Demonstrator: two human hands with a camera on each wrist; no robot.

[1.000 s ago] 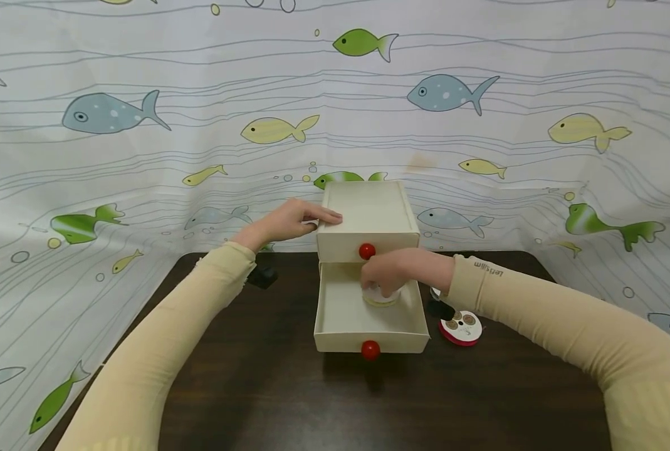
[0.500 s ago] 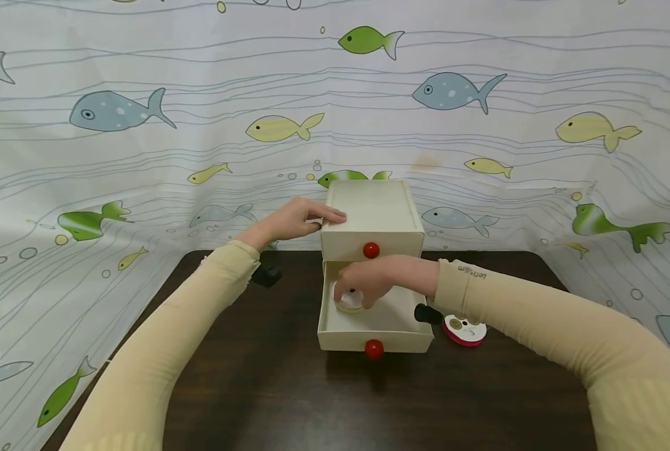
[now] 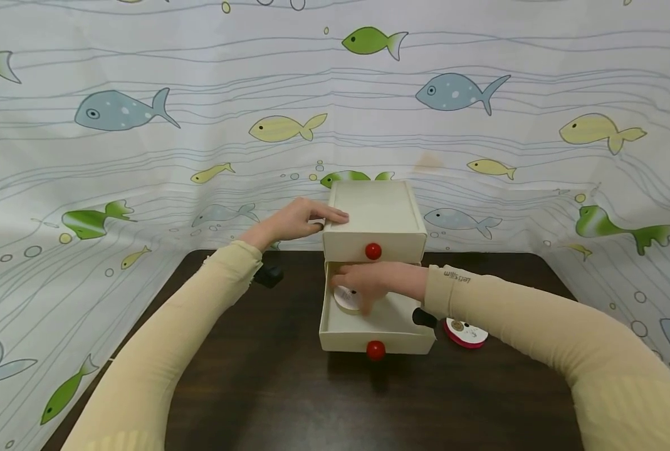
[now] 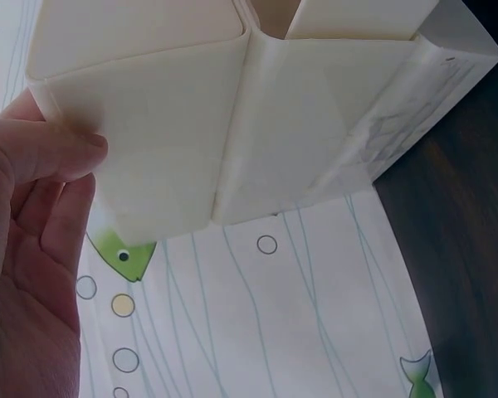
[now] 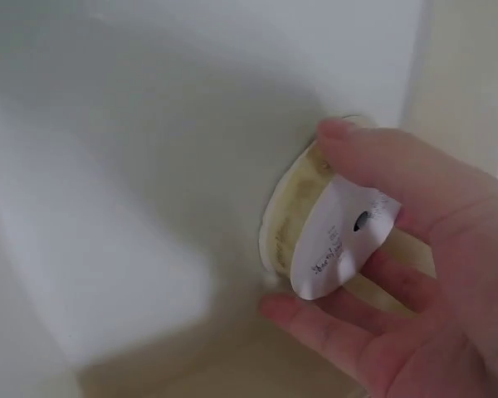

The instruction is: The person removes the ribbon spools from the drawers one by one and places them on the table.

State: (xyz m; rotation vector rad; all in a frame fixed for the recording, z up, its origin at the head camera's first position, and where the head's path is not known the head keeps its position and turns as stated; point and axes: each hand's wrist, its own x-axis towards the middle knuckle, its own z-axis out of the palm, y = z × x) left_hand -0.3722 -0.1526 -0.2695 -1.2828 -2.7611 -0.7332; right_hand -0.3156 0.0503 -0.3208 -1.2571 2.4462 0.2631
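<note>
A cream two-drawer box (image 3: 376,207) with red knobs stands on the dark table, its lower drawer (image 3: 399,322) pulled out. My left hand (image 3: 303,218) rests at the box's upper left edge, straight fingers on top; the left wrist view shows the thumb (image 4: 75,156) against the side wall. My right hand (image 3: 374,280) reaches into the lower drawer and holds a spool of cream ribbon (image 5: 324,232) with white discs at its left side. In the right wrist view, thumb and fingers span the spool's opposite edges, low over the drawer's floor.
A second ribbon spool (image 3: 465,332), white with a dark pink edge, lies on the table (image 3: 289,401) right of the drawer, partly hidden by the right wrist camera (image 3: 425,317). A fish-patterned sheet (image 3: 210,138) hangs behind and at both sides.
My right hand has carried the cream ribbon spool leftward across the lower drawer, and its fingers now spread wider around the spool. My left hand has stayed on the box.
</note>
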